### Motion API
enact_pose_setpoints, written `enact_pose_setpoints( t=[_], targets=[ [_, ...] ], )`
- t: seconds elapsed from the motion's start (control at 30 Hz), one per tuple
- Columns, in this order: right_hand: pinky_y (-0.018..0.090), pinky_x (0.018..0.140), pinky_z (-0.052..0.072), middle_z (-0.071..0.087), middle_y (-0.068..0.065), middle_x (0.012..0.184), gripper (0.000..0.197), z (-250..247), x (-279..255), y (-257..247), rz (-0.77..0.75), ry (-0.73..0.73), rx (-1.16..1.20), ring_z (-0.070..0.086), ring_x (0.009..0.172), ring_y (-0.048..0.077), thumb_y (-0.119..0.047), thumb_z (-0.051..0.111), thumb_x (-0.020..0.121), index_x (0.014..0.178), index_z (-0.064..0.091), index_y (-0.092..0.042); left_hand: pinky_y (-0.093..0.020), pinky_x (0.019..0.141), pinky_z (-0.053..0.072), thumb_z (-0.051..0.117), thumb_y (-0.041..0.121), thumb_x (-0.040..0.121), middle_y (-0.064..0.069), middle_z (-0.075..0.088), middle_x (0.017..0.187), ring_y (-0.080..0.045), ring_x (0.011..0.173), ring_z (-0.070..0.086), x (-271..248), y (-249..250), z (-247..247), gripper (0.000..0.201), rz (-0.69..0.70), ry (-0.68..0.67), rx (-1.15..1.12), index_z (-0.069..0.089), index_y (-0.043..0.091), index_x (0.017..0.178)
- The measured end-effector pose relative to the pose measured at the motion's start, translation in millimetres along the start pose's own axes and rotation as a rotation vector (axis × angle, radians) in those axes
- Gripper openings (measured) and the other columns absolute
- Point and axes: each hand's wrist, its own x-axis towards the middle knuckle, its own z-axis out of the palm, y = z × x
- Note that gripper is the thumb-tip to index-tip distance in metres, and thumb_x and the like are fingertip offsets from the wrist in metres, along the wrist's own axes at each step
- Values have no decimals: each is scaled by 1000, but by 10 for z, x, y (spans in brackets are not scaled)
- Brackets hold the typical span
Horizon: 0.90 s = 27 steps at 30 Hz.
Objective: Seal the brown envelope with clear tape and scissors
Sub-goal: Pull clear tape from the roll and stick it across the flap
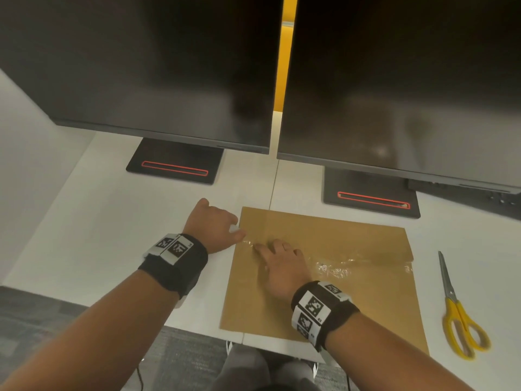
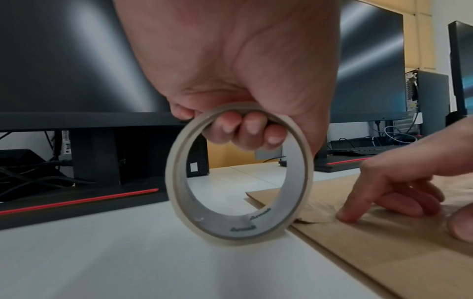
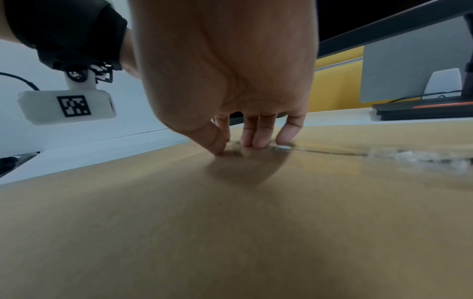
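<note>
A brown envelope (image 1: 338,292) lies flat on the white desk (image 1: 112,235). A wrinkled strip of clear tape (image 1: 352,263) runs across its flap line. My left hand (image 1: 217,227) grips the clear tape roll (image 2: 238,176) upright at the envelope's left edge, fingers curled through its hole. My right hand (image 1: 279,261) presses straight fingertips (image 3: 258,141) down on the tape near the left end. Yellow-handled scissors (image 1: 456,314) lie on the desk to the right of the envelope, untouched.
Two dark monitors (image 1: 158,66) stand behind the envelope on black bases with red stripes (image 1: 174,167). A dark keyboard edge (image 1: 479,193) shows at the far right. The desk's front edge (image 1: 191,328) runs just below the envelope.
</note>
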Motion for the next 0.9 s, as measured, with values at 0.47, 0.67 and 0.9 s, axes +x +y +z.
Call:
enact_pose_setpoints(
  t=[0.47,0.67,0.9],
  targets=[
    [49,110,21,19,7,148,84,-181,114,-33,-30,-201,-24,17,138,30,-21,49,84,145,-2,-46,-30,75,38,52,60,86,5,49,72,-16,82,44,-20,-290,108,40,-82,16,-484,45,26,66],
    [50,108,23,18,8,149,86,-196,126,-70,-31,-207,-55,20,136,30,-19,49,83,144,-4,-49,-29,72,39,53,56,87,9,44,67,-15,81,46,23,-243,22,38,-44,9,-425,52,21,73],
    [51,107,22,16,10,150,84,-185,151,-120,-16,-212,-99,17,138,32,-22,50,83,145,-3,-46,-32,74,42,52,55,87,1,49,69,-22,82,54,-28,-288,8,41,-86,-6,-310,49,20,66]
  ],
)
